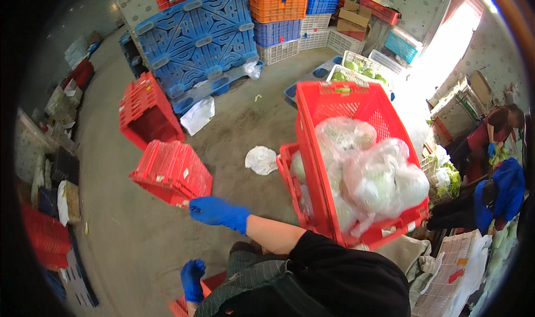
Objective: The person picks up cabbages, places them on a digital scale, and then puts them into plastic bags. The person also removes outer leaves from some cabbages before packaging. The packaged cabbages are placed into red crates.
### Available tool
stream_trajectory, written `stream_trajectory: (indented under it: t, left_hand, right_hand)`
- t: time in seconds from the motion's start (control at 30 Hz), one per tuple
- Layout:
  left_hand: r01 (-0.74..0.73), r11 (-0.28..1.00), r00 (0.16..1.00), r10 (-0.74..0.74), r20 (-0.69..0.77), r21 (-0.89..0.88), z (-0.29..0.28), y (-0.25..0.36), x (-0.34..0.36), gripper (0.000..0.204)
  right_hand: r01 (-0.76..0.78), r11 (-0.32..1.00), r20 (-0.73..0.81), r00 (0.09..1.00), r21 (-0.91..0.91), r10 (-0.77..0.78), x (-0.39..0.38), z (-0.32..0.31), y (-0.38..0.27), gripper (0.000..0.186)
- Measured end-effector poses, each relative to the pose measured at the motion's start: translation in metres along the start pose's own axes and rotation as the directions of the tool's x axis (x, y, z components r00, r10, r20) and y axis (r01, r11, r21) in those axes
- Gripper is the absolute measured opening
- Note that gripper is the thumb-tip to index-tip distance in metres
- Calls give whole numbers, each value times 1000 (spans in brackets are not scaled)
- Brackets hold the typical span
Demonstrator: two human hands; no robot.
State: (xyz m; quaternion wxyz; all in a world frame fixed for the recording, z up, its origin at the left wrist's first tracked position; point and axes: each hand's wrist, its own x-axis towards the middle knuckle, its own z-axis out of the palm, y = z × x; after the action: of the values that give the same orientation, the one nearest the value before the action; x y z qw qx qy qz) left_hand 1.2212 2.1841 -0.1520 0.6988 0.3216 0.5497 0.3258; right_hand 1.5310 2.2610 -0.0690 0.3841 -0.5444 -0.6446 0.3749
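Head view: right hand (218, 213) meets a corner of the tipped red crate (179, 172) on the floor (122, 222), likely stiff, light, best held by its rim; left hand (193, 279) hangs lower; whether either's fingers pinch, I cannot tell.

At left a near crate (181, 172) sits before a far crate (146, 102), with a pallet (200, 44) behind both, while at right bagged vegetables (379, 177) lie in an upper crate (310, 149) atop a lower crate (285, 169).

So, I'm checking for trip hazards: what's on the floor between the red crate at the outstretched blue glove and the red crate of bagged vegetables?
The head view shows a crumpled white sheet between them, nearer the vegetable crate.
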Motion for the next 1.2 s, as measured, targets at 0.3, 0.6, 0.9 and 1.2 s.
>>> stream_trajectory:
  t: [0.3,0.6,0.9,1.2]
  left_hand:
    - [290,957,950,-287,-124,3,-33,84,287,39]
    - [-21,935,959,-81,272,353,349,323,560,25]
    - [16,829,795,-350,496,559,709,352,722,29]
    - [-19,646,731,-511,452,763,938,398,853,26]
  right_hand:
    - [-91,978,-2,996,-185,93,225,-117,150,26]
    - [-413,909,-344,848,50,404,255,-332,287,26]
    - [-597,650,-528,401,469,749,256,-538,458,28]
    - [-549,627,-593,270,552,758,297,-757,557,30]
